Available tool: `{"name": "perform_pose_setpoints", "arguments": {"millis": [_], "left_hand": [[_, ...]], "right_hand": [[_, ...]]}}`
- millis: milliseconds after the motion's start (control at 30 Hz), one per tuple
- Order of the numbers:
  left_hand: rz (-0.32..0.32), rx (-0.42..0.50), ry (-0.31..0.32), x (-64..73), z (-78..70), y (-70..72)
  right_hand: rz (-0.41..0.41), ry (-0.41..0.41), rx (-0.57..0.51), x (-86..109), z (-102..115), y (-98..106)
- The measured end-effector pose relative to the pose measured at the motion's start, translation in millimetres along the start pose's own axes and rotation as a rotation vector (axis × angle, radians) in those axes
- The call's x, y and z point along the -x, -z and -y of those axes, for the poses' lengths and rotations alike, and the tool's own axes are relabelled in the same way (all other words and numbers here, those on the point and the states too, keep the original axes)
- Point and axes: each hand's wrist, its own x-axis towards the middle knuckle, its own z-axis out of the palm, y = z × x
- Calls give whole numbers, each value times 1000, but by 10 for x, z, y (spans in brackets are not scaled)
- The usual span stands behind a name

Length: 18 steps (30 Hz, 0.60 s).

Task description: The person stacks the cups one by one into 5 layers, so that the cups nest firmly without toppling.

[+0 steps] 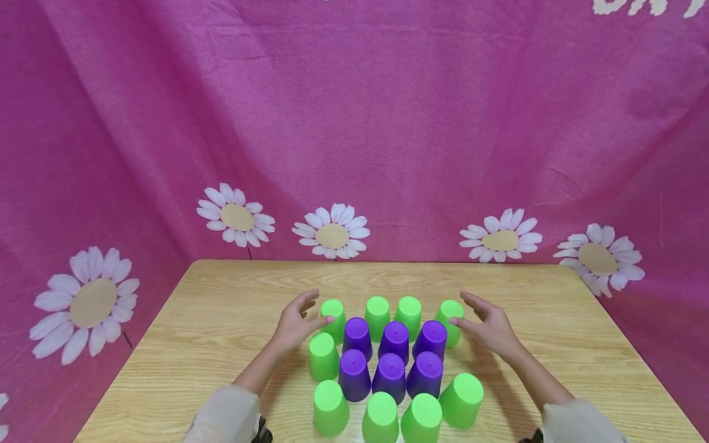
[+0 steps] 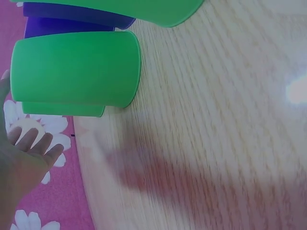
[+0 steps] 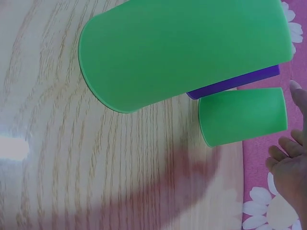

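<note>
Left hand (image 1: 296,321): spread, thumb apart from fingers; holds nothing. Far-left green cup (image 1: 336,331): stands inverted on table (image 1: 221,307), just right of left hand, thumb overlapping in head view; cannot tell contact. Right hand (image 1: 493,327): spread likewise; holds nothing. Far-right green cup (image 1: 453,336): stands inverted, just left of right hand. Long axes: upright. Nearer hand: own-side for each. Brands, labels: none visible. Lettering (image 1: 657,6): white, cut off, unreadable.

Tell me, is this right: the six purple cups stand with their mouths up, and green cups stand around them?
Not quite: the six purple cups stand with their mouths down, as the head view shows. Green cups do stand around them.
</note>
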Motion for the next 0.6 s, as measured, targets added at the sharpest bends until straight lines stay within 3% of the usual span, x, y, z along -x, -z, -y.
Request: {"name": "perform_pose_setpoints", "arguments": {"millis": [600], "left_hand": [[24, -13, -22, -52, 30, -76]], "right_hand": [[-38, -29, -41, -14, -77, -111]]}}
